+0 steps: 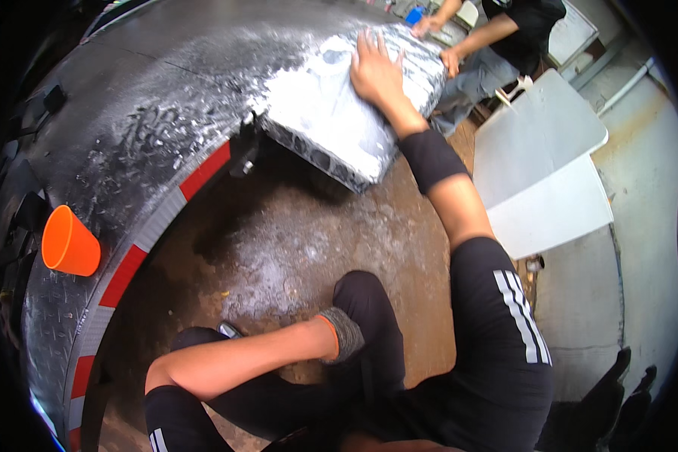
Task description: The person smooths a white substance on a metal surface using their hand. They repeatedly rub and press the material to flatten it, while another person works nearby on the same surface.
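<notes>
My right hand (375, 69) lies flat with fingers spread on a white, frosted slab (331, 120). The slab rests half on the edge of a dark metal platform (151, 98) and sticks out over the floor. A black sleeve covers that forearm. My left forearm crosses low in view and ends in a grey cuff with orange trim. My left hand (360, 295) looks dark, like a black glove, and merges with my black-clad knee, so its fingers cannot be made out. Another person's hands (438, 41) hold the slab's far end.
White powder or frost is scattered over the platform, whose curved rim carries red and white reflective strips (203, 169). An orange cone-shaped cup (69, 242) sits at its left. White tables (542, 166) stand to the right. The brown floor (309, 233) below is wet.
</notes>
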Tool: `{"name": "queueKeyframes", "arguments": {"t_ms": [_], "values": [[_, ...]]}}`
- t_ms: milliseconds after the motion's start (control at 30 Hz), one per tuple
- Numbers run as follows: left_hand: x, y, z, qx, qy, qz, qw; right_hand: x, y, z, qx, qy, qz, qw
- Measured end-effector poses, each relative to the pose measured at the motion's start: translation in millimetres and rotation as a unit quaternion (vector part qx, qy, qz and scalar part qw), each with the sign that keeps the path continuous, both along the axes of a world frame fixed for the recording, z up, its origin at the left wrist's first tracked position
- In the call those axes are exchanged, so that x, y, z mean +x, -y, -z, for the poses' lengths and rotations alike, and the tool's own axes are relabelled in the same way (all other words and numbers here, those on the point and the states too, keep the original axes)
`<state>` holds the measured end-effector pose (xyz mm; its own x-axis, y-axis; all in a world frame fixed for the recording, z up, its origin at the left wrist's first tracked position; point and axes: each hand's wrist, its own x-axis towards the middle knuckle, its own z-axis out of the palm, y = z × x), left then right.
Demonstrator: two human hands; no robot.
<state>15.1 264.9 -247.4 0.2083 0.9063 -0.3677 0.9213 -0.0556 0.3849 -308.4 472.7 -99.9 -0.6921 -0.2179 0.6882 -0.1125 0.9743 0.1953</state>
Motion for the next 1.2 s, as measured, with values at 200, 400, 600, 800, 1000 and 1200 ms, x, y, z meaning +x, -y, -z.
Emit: {"name": "queueKeyframes", "arguments": {"t_ms": [200,400,600,800,1000,1200], "values": [[5.5,6.9,-11.5,-0.069,-0.002,-0.002,0.998,67.8,34.0,49.9,0.088,0.100,-0.087,0.987],[7.5,5.9,-16.3,-0.047,-0.013,0.001,0.999,97.0,24.1,47.1,0.108,0.150,-0.097,0.978],[22.5,-15.2,-19.8,0.009,-0.010,0.008,1.000,60.2,28.9,39.0,0.058,0.082,-0.053,0.994],[23.0,-4.7,-24.5,-0.012,-0.001,-0.008,1.000,137.2,28.9,66.7,0.078,0.128,-0.095,0.984],[24.3,-2.4,-15.9,0.009,-0.015,-0.036,0.999,134.3,28.4,58.7,0.093,0.103,-0.053,0.989],[22.0,-0.1,-7.1,-0.011,-0.004,-0.041,0.999,124.0,29.4,58.7,0.033,0.148,-0.089,0.984]]}}
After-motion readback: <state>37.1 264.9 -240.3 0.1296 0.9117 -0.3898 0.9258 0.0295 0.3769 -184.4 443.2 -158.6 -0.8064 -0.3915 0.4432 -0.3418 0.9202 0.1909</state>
